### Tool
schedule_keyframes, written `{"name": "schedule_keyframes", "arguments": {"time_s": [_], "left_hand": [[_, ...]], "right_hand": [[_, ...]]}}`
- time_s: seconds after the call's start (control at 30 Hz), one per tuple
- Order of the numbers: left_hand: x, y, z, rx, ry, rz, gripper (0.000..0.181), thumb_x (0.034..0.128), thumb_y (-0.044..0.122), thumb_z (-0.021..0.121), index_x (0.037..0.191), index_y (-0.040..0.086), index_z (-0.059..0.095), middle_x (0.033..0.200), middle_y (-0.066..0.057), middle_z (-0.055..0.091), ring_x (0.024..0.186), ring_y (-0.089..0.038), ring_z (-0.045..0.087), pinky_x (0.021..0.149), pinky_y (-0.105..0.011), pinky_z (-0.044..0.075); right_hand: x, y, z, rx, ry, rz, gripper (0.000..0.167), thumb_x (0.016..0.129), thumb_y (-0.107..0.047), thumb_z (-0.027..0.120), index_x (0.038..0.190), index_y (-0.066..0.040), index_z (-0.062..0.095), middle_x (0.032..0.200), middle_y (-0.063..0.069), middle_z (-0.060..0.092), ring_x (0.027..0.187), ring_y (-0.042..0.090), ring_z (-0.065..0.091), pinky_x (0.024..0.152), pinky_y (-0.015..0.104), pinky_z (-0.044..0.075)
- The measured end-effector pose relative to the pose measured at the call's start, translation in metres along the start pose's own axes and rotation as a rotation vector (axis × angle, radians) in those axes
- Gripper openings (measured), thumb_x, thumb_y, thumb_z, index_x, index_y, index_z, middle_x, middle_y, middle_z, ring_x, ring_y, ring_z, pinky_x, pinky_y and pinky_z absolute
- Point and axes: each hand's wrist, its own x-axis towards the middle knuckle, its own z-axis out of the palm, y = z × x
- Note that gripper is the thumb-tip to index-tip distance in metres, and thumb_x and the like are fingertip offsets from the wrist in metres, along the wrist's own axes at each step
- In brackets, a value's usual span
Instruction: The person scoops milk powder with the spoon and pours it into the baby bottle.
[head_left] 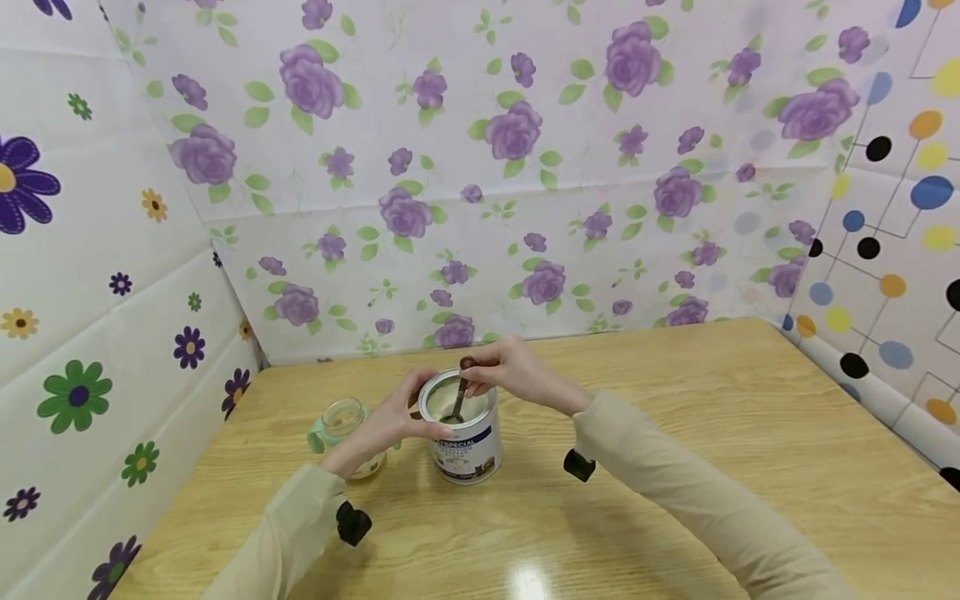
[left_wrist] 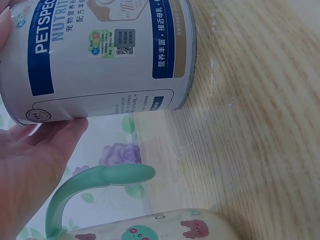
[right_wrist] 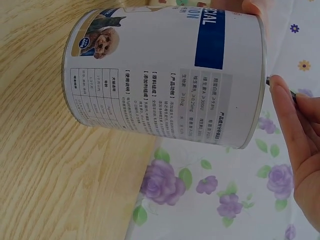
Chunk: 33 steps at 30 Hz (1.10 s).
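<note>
A white milk powder can (head_left: 467,457) with a blue band and printed label stands uncovered on the table, pale powder (head_left: 442,398) inside. My left hand (head_left: 396,419) grips the can near its rim from the left, thumb at the front. In the left wrist view, fingertips (left_wrist: 75,127) of this hand touch the can's side. Over the opening, my right hand (head_left: 512,369) pinches the dark handle of a spoon (head_left: 459,402), whose bowl is down in the can. The right wrist view shows the can's label (right_wrist: 200,100); there the can mostly hides the spoon.
Left of the can, partly behind my left forearm, stands a clear baby bottle-like jar (head_left: 342,415) with green handles (left_wrist: 110,176) and printed cartoon figures. The wooden table (head_left: 675,417) meets flower-patterned cloth (head_left: 450,208) at the back and patterned sheets at both sides.
</note>
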Motion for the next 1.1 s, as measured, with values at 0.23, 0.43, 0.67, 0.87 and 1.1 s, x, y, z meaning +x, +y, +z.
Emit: {"name": "schedule_keyframes", "arguments": {"time_s": [0.23,0.43,0.67,0.87,1.1], "left_hand": [[-0.001,0.010,0.001,-0.007,-0.009,0.017,0.078,0.0747,0.008,0.074,0.135,0.000,0.026,0.132,-0.020,0.032,0.121,-0.034,0.032,0.091,-0.048,0.035],[-0.004,0.020,0.003,-0.008,-0.013,0.013,0.078,0.0748,0.007,0.074,0.135,-0.002,0.025,0.132,-0.022,0.032,0.121,-0.036,0.031,0.091,-0.048,0.035],[-0.005,0.019,0.003,-0.005,-0.010,0.003,0.077,0.0754,0.007,0.073,0.135,-0.001,0.025,0.132,-0.021,0.032,0.123,-0.035,0.030,0.092,-0.048,0.034],[-0.005,0.019,0.003,0.003,-0.008,0.000,0.077,0.0751,0.006,0.073,0.135,-0.001,0.026,0.132,-0.021,0.032,0.123,-0.034,0.030,0.092,-0.048,0.034],[-0.006,0.020,0.003,0.007,-0.002,0.003,0.078,0.0745,0.007,0.074,0.135,-0.002,0.026,0.132,-0.022,0.032,0.123,-0.035,0.030,0.092,-0.049,0.034]], "right_hand": [[-0.003,-0.002,-0.005,0.042,0.009,0.041,0.017,0.089,-0.001,0.056,0.094,0.014,0.063,0.082,0.017,0.064,0.073,0.032,0.063,0.067,0.043,0.051],[-0.005,0.003,-0.009,0.108,0.042,0.104,0.018,0.088,-0.001,0.057,0.094,0.015,0.062,0.080,0.018,0.064,0.074,0.034,0.063,0.067,0.041,0.051],[-0.006,0.005,-0.008,0.178,0.110,0.190,0.019,0.088,0.000,0.057,0.096,0.016,0.061,0.080,0.020,0.064,0.072,0.031,0.064,0.067,0.038,0.051],[-0.007,0.007,-0.006,0.218,0.216,0.232,0.017,0.087,0.004,0.056,0.098,0.016,0.061,0.078,0.022,0.063,0.066,0.026,0.064,0.064,0.037,0.052],[-0.008,0.011,-0.006,0.270,0.294,0.264,0.015,0.085,0.005,0.058,0.095,0.016,0.062,0.073,0.022,0.063,0.064,0.026,0.064,0.064,0.037,0.052]]}}
